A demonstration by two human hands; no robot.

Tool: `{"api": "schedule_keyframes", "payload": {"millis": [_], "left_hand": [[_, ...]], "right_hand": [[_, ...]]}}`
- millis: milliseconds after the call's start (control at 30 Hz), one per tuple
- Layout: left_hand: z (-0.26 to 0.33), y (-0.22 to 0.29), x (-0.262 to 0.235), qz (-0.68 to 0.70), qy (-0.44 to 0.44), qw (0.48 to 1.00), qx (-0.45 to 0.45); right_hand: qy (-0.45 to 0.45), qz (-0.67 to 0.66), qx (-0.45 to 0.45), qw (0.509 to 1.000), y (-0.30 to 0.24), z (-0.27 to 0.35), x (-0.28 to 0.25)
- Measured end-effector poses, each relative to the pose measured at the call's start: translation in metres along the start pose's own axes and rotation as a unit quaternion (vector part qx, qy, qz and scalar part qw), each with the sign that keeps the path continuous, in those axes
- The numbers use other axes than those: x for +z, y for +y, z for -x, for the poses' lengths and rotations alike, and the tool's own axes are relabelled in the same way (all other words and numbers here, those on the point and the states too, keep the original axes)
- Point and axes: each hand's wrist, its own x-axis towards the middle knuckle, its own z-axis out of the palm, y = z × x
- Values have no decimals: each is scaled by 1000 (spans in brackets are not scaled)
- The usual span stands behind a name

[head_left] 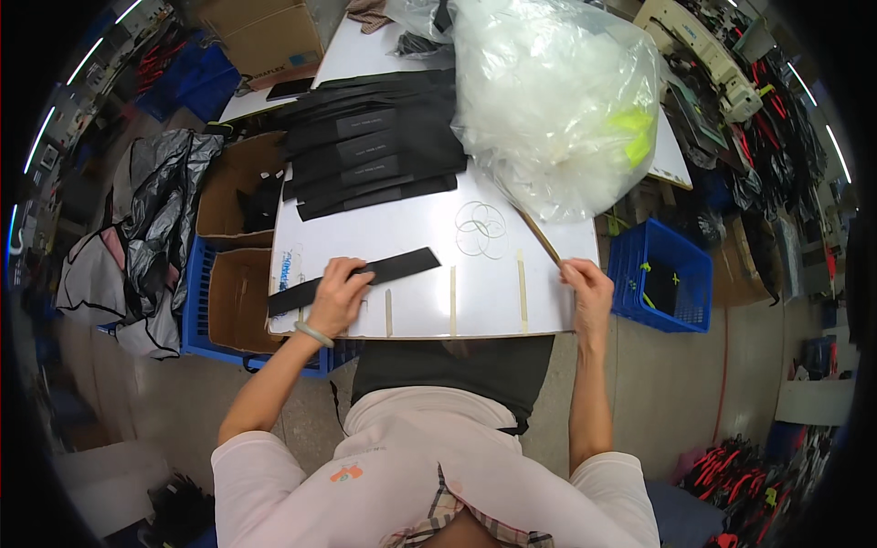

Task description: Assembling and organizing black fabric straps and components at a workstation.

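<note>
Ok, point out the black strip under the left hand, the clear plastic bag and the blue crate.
black strip [402, 266], head view, right half of strip
clear plastic bag [548, 100], head view, bag's middle
blue crate [630, 265], head view, left wall

Bright, even overhead light fell on the white desk [484, 301]; shadows were soft, the clear plastic bag [557, 100] glared, and fisheye edges bent and darkened.

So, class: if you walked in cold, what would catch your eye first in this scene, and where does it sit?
The big clear plastic bag, bulging with a flash of yellow inside, fills the far right of the white table. Left of it lies a stack of black fabric strips. Nearer, the left hand presses on a single black strip, while the right hand rests at the table's right edge.
</note>
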Motion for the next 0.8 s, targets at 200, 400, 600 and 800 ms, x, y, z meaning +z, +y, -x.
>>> {"api": "schedule_keyframes", "payload": {"millis": [200, 400, 600, 800], "left_hand": [[13, -34, -9, 7, -3, 1000, -8], [13, -45, -8, 8, 25, 999, -43], [18, -39, -11, 23, 47, 996, -73], [-46, 16, -3, 427, 192, 845, -259]], "right_hand": [[-186, 229, -301, 907, -16, -88, 172], [-128, 367, -473, 791, 15, -138, 266], [-194, 424, -513, 721, 21, -130, 266], [-209, 296, -414, 835, -45, -92, 247]]}}
